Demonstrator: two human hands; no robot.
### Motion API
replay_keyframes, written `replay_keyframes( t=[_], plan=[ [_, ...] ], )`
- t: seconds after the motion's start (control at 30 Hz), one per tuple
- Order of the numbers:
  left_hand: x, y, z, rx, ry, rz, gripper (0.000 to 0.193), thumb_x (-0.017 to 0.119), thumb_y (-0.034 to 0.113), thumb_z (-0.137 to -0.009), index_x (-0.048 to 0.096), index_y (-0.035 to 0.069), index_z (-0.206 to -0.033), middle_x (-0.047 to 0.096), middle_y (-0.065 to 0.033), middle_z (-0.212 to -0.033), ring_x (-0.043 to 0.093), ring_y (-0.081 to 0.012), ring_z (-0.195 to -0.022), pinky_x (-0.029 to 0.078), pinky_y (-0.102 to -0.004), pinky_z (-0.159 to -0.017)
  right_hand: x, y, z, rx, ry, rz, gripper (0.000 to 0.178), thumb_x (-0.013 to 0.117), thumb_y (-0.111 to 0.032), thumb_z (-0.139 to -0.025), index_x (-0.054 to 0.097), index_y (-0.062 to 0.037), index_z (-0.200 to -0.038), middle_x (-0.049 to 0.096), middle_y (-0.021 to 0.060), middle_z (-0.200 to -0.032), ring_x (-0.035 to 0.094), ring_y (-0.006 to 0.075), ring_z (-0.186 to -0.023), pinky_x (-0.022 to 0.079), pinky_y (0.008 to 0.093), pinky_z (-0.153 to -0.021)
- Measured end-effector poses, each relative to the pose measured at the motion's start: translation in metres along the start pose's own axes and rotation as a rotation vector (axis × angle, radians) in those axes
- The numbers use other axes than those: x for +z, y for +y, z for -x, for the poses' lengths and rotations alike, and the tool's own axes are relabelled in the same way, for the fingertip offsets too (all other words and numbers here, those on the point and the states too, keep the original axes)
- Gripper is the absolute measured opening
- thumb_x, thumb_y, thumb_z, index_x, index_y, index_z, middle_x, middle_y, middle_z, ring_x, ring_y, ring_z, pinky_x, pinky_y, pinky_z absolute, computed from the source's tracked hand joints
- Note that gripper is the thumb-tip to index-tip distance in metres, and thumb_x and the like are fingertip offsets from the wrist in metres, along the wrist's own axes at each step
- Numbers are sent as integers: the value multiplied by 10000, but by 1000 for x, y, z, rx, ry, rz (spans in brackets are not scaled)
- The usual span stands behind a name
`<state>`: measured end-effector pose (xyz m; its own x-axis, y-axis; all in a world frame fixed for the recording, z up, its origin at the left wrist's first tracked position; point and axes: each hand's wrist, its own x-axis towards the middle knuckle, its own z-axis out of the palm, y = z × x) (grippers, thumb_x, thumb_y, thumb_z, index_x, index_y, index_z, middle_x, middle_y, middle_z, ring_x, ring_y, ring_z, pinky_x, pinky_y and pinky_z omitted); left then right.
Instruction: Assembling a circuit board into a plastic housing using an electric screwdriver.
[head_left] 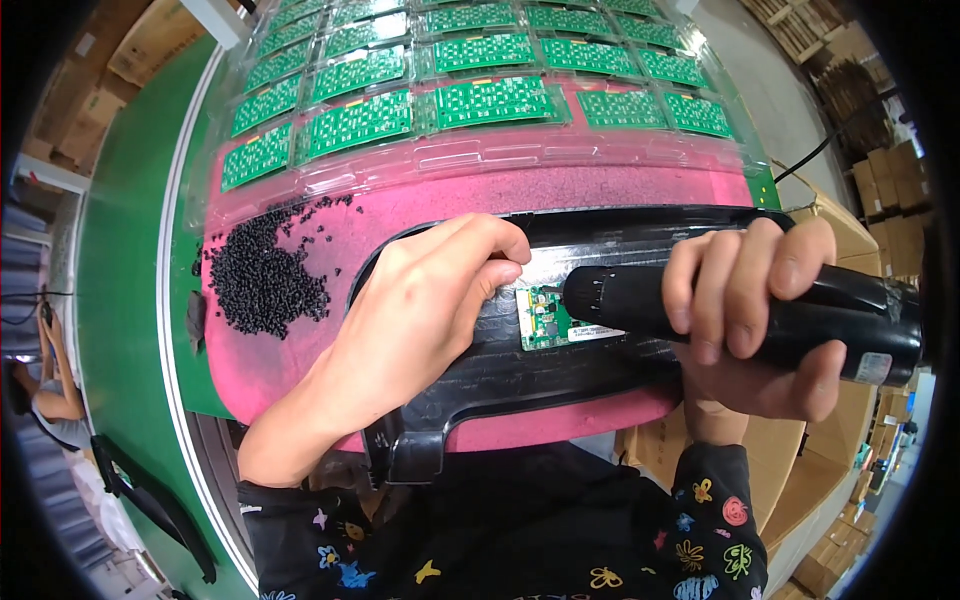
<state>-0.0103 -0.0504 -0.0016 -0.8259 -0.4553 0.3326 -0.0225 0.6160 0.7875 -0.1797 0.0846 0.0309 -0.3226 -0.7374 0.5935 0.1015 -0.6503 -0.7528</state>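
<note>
My right hand [745, 285] is wrapped round a black electric screwdriver [620, 298], which lies nearly level with its nose pointing left. That nose is over a small green circuit board [543, 318] with a white connector along its left edge and a white label. The board sits inside a long black plastic housing [490, 375]. Thumb and forefinger of my left hand [420, 290] are pinched together just above the board's upper left corner; whatever they hold, if anything, is hidden. The screwdriver's tip and any screw under it cannot be made out.
A pink mat [270, 370] lies under the housing. To the left is a heap of small black screws [265, 280]. Clear plastic trays [480, 155] of green circuit boards [490, 100] fill the far side. A cardboard box [825, 440] stands at the right, a green conveyor surface [130, 300] at the left.
</note>
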Motion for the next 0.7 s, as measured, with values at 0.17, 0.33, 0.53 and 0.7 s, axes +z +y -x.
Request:
replay_keyframes(
  t=[0.17, 0.33, 0.53, 0.7],
  plan=[
    [-3, -4, 3, 37, -19, -64, 147, 665, -21, -825, 588, -18, -949, 648, -149, -843, 664, -322, -792, 518, -361, -692, 13, 2, 2, 68, 53, 61, 412, 631, -455, -858, 475, -105, -1008, 494, -32, -673, 463, 87, -503, 427, 270, -567],
    [-9, -10, 9, -13, -157, -113, 183, 633, -3, -845, 547, -17, -1005, 627, -183, -856, 633, -388, -815, 499, -421, -691, 36, 6, -8, 180, 193, 200, 412, 640, -446, -845, 465, -97, -976, 471, -25, -647, 427, 93, -486, 416, 287, -567],
    [-8, -18, 15, 41, -219, -156, 207, 558, -13, -818, 511, -28, -1019, 599, -202, -863, 606, -417, -838, 476, -468, -691, 35, 16, -32, 284, -153, 251, 407, 668, -407, -859, 451, -70, -930, 460, -1, -620, 432, 103, -457, 413, 277, -519],
    [-8, -16, 13, 89, -225, -180, 230, 514, -11, -793, 471, -31, -1018, 584, -209, -828, 607, -421, -821, 467, -490, -654, 41, 26, -33, 277, -129, 205, 399, 628, -400, -871, 461, -49, -962, 439, 2, -605, 413, 99, -447, 387, 261, -490]
  ],
)
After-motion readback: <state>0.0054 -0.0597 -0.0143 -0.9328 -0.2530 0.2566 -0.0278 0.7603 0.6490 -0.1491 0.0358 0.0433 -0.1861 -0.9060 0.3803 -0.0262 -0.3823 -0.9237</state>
